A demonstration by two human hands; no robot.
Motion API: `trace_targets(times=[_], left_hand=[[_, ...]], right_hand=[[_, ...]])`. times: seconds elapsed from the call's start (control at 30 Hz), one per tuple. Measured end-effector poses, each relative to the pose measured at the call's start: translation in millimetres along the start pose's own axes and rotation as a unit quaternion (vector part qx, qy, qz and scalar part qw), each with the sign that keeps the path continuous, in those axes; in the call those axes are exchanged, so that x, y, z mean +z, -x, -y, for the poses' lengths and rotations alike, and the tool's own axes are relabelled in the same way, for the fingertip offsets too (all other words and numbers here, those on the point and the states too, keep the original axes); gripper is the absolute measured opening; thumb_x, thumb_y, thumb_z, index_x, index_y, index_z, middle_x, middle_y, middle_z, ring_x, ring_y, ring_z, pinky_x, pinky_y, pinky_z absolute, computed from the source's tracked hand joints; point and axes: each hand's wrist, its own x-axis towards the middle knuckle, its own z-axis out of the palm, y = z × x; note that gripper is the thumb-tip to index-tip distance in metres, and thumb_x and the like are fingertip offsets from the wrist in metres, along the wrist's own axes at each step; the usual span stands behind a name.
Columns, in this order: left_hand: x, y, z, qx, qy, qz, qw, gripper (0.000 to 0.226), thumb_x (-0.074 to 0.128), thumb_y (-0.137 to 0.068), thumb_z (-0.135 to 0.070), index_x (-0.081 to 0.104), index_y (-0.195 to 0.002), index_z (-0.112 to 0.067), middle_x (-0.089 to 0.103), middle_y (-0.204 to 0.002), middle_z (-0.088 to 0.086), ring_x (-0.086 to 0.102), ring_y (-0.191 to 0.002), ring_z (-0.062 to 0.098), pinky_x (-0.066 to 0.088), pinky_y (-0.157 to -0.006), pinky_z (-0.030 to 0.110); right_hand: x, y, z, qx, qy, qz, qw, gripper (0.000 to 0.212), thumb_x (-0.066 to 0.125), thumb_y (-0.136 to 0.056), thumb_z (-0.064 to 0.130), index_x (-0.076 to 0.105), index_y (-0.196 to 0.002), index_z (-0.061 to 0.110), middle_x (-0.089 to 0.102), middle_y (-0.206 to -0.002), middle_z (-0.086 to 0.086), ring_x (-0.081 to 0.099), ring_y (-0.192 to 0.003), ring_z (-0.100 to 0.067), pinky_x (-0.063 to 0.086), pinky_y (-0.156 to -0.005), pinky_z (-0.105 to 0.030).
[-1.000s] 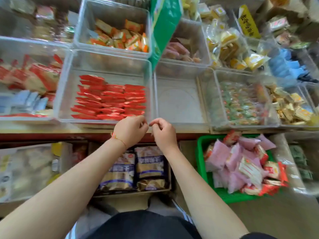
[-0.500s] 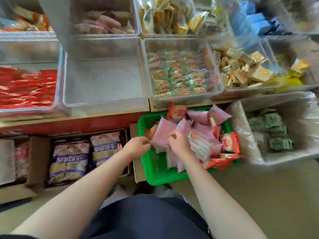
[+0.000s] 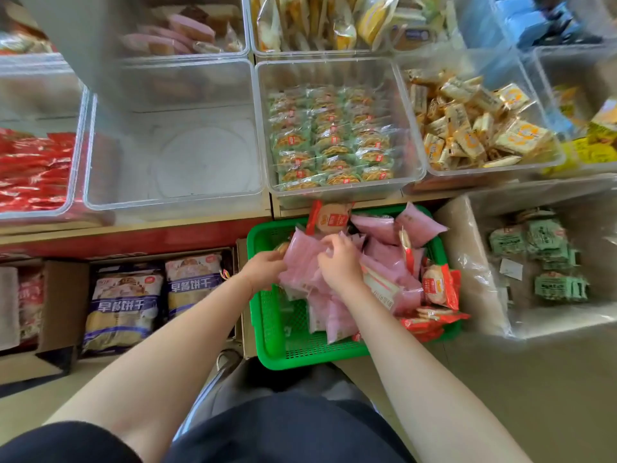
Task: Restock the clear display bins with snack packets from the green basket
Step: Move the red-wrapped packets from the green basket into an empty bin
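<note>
A green basket [image 3: 283,339] stands on the floor below the shelf, heaped with pink snack packets [image 3: 384,228] and red-edged packets [image 3: 437,289]. My left hand [image 3: 263,267] and my right hand [image 3: 340,262] are both inside it, fingers curled round a bundle of pink packets [image 3: 302,259] at the pile's left side. On the shelf directly above stands a clear display bin [image 3: 173,202] with nothing in it. Right of that, a second clear bin [image 3: 334,195] holds rows of green-wrapped snacks.
More bins on the shelf hold red packets [image 3: 33,172], yellow packets [image 3: 474,128] and pink cakes [image 3: 180,31]. Cardboard boxes with biscuit bags [image 3: 123,305] sit under the shelf at left. A large clear tub with green packets [image 3: 547,259] stands right of the basket.
My hands dropped from the shelf edge into the green basket and closed on pink packets. My view swung right and down, bringing the basket to the centre.
</note>
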Motion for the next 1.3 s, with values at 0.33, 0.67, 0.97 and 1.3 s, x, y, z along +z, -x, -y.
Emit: trace_targets(times=[0.33,0.67,0.97,1.3], left_hand=[[-33.8,14.9,26.4,-0.051,0.26,-0.16,0.951,0.032,0.053,-0.089,-0.002,0.069,-0.117,-0.005,0.072,-0.098,0.011,0.068,-0.082,0.017,0.06,-0.08,0.033],[-36.8,16.4,44.0,-0.092,0.176,-0.13,0.971,0.041,0.071,-0.084,-0.01,0.06,-0.124,-0.005,0.068,-0.096,0.012,0.061,-0.069,0.015,0.057,-0.07,0.03],[-56.8,32.7,52.6,-0.12,0.373,-0.107,0.914,0.026,0.071,-0.088,-0.03,0.064,-0.101,-0.008,0.053,-0.069,0.002,0.041,-0.051,0.01,0.038,-0.044,0.02],[-113.4,64.2,73.8,-0.018,0.365,0.041,0.93,0.027,0.059,-0.091,-0.022,0.063,-0.115,-0.012,0.066,-0.076,-0.001,0.057,-0.071,0.015,0.046,-0.079,0.035]], right_hand=[[-10.6,-44.7,23.5,-0.033,0.121,-0.014,0.992,0.064,0.056,-0.093,0.009,0.028,-0.151,0.018,0.019,-0.159,-0.004,0.047,-0.13,-0.029,0.046,-0.091,-0.038],[-4.2,-38.3,26.6,-0.072,0.229,-0.15,0.959,0.014,0.064,-0.089,0.019,0.067,-0.103,0.017,0.047,-0.113,-0.007,0.045,-0.106,-0.027,0.042,-0.087,-0.037],[-2.2,22.8,64.6,-0.016,-0.245,-0.019,0.969,0.013,0.06,-0.09,0.024,0.057,-0.1,0.016,0.064,-0.089,0.003,0.059,-0.081,-0.012,0.045,-0.064,-0.024],[45.6,63.8,104.6,0.194,-0.614,0.192,0.74,0.038,0.046,-0.089,0.018,0.061,-0.119,0.0,0.069,-0.1,-0.019,0.066,-0.093,-0.032,0.055,-0.082,-0.044]])
